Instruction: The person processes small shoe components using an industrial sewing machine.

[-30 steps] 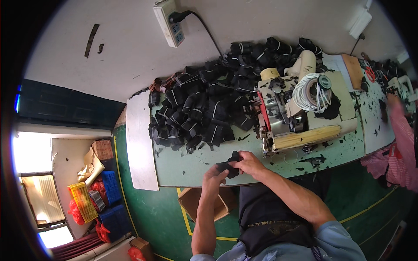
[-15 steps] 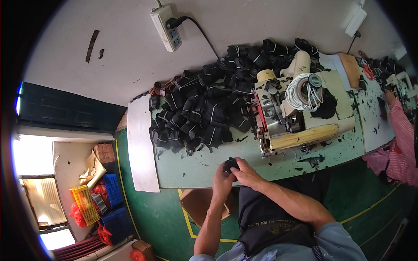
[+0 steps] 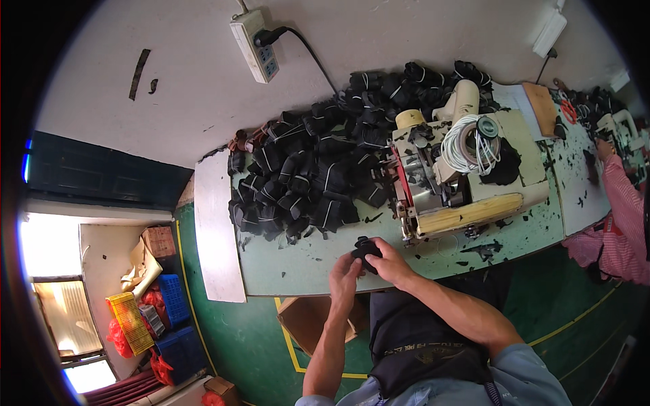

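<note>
Pinching black cloth [image 3: 365, 247], perhaps layered, between left hand [image 3: 344, 271] and right hand [image 3: 393, 262]; baring more of it than a moment ago; seemingly mid-handling, unreleased.

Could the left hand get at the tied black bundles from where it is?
Probably yes: the left hand is just in front of the black bundles, with nothing bulky on the green tabletop between. It's occupied, though, holding black cloth together with the right hand.
</note>
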`<move>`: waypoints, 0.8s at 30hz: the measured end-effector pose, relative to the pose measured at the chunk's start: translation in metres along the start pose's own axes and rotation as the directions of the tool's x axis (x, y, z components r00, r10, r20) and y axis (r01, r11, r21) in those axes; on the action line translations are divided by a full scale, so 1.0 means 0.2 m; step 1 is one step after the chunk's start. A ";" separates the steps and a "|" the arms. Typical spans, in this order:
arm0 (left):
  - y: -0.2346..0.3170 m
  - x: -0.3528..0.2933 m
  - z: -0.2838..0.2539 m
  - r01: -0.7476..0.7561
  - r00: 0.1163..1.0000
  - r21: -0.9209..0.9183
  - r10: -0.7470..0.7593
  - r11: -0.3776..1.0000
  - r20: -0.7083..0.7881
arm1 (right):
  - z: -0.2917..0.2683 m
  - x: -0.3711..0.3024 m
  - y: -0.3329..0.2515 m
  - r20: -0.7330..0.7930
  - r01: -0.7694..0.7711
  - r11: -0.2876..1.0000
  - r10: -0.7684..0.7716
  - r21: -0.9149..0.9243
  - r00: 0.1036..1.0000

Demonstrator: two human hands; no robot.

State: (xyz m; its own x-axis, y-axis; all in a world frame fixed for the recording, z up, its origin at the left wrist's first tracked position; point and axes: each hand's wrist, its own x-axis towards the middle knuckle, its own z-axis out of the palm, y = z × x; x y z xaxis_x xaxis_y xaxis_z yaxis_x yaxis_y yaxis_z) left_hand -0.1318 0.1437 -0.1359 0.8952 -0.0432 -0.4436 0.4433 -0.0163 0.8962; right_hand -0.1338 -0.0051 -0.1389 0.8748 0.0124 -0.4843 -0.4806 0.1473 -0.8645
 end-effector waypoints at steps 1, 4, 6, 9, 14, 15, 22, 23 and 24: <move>0.02 -0.01 0.00 0.038 0.999 -0.029 -0.037 0.999 0.009 | -0.01 -0.01 -0.02 0.048 -0.062 0.988 0.055 0.140 0.997; 0.07 -0.03 -0.01 0.052 0.999 0.004 -0.052 0.999 -0.005 | -0.02 -0.01 -0.01 0.077 -0.180 0.947 0.165 0.267 0.983; 0.08 -0.03 -0.02 0.028 0.999 0.068 -0.026 0.997 -0.028 | -0.03 0.01 0.01 0.037 -0.186 0.935 0.184 0.301 0.982; 0.06 -0.02 -0.08 0.032 0.981 0.168 0.001 0.985 -0.192 | -0.04 0.00 -0.03 0.073 -0.163 0.962 0.151 0.220 0.986; 0.05 -0.05 -0.05 0.109 0.994 -0.212 -0.111 0.971 0.005 | -0.03 -0.04 -0.03 0.292 0.296 0.823 -0.167 -0.485 0.942; 0.04 -0.04 -0.08 0.150 0.989 -0.194 -0.146 0.969 0.038 | -0.02 -0.03 0.03 0.290 0.480 0.723 -0.383 -0.497 0.877; 0.07 -0.04 0.01 -0.453 0.889 0.626 0.374 0.635 0.264 | -0.05 -0.03 -0.04 0.422 0.514 0.091 -0.459 -0.853 0.782; 0.04 -0.01 0.01 -0.522 0.841 0.688 0.442 0.505 0.313 | -0.05 -0.02 -0.01 0.425 0.517 0.089 -0.462 -0.851 0.778; 0.02 0.00 -0.02 -0.522 0.840 0.689 0.445 0.503 0.311 | -0.04 -0.01 0.02 0.403 0.552 0.196 -0.496 -0.810 0.769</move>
State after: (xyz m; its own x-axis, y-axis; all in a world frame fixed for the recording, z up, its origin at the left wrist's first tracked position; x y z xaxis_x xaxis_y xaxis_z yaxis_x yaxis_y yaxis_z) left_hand -0.1296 0.1467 -0.1334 0.9347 -0.3543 0.0279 -0.2759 -0.6740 0.6853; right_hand -0.1375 -0.0131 -0.1420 0.9356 0.3352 0.1112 0.3393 -0.7657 -0.5464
